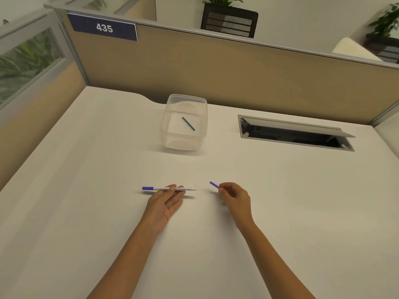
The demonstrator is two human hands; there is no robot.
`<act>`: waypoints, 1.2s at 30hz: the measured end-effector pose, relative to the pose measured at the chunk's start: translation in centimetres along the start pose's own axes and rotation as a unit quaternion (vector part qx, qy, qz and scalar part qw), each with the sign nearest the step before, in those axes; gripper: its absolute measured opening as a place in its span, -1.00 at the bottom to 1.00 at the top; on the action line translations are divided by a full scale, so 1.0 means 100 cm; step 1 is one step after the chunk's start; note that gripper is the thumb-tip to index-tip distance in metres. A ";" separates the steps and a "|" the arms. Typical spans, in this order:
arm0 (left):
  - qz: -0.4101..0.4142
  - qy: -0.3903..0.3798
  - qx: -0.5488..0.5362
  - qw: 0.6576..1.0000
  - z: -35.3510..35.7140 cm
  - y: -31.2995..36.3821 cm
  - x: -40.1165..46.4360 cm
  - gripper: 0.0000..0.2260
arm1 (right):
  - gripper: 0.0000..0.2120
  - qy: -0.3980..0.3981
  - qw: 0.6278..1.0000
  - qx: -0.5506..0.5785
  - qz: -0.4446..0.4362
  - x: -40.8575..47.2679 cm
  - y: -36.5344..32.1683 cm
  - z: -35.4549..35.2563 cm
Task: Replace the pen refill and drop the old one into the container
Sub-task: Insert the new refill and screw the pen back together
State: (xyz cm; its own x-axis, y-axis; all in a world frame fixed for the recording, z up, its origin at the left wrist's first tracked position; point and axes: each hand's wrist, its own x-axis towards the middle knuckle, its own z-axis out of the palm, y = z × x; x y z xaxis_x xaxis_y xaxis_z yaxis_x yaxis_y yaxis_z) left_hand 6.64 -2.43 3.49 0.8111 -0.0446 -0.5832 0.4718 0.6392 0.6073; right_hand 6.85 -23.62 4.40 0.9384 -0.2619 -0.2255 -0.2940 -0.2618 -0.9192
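Note:
A white pen point(170, 188) with a purple cap on its left end lies across the fingertips of my left hand point(165, 203), which is palm up with the fingers loosely spread under it. To the right, my right hand point(234, 199) pinches a short purple piece point(214, 185), apparently a pen end piece, that sticks out up and to the left from its fingertips. The two hands are apart, just above the white desk. Farther back stands a clear plastic container point(172, 145) with a thin dark blue refill point(188, 123) lying inside it.
The white desk point(86, 190) is closed in by tan partition walls point(216, 67) at the back and left. A cable hatch point(295, 133) with its lid raised sits at the back right. A sign reads 435 point(104, 28).

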 end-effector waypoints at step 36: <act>0.008 -0.015 0.011 1.000 0.010 -0.001 -0.020 -0.88 | -0.81 -0.054 0.998 0.023 -0.003 -0.037 -0.035 0.017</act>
State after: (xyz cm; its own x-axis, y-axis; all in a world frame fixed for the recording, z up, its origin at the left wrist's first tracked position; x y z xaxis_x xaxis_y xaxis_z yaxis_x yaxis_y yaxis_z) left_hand 5.33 -3.18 5.18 0.8283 -0.0573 -0.5573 0.4658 0.6232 0.6282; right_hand 4.68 -20.16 7.96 0.9549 -0.1576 -0.2516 -0.2823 -0.2196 -0.9338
